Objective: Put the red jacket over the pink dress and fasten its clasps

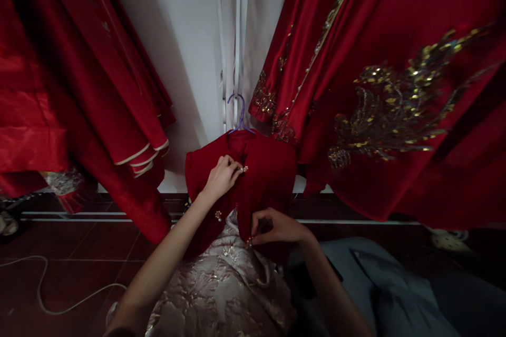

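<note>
Here's the red jacket (pixel 274 168), up on its purple hanger (pixel 243 110) before the pale wall (pixel 197 26). My left hand (pixel 224 175) pinches a beaded ornament (pixel 245 169) along the upper front edge; my right hand (pixel 274 225) grips the front's lower corner, at what looks, in this gloom, like another cluster. Shiny fabric (pixel 221 295) shows beneath; red garments (pixel 395 16) flank it all.

Clothing shop or wardrobe room, by look: red garments (pixel 98 68) hanging both sides, purple hanger (pixel 242 120), tiled floor (pixel 98 242).
</note>
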Tool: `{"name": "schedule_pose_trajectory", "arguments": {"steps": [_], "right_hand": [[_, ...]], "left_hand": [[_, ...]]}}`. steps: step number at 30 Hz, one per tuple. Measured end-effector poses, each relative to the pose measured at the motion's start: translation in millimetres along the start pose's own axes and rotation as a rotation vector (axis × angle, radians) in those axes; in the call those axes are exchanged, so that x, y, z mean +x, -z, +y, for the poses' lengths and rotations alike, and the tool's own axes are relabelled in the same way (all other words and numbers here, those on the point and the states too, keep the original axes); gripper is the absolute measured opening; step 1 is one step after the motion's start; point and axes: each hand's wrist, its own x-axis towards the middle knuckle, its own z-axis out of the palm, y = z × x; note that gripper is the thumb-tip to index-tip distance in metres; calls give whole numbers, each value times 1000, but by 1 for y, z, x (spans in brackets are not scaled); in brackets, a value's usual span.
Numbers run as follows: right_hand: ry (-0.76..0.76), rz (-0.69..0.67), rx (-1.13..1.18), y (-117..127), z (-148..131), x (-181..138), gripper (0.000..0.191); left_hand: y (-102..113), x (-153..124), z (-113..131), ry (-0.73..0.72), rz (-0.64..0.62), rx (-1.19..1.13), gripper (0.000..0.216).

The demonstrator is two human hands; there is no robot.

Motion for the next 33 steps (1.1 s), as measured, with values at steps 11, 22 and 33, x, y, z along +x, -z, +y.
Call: {"name": "schedule_pose_trajectory", "arguments": {"steps": [11, 22, 33], "right_hand": [[9, 15, -183, -1, 10, 19, 36], [114, 92, -190, 5, -19, 20, 36], [171, 362, -130, 14, 3, 16, 40]], "left_hand": [[8, 15, -2, -132, -60, -206, 6], [6, 21, -4, -49, -33, -97, 11], [11, 22, 0, 98, -40, -515, 9]]}}
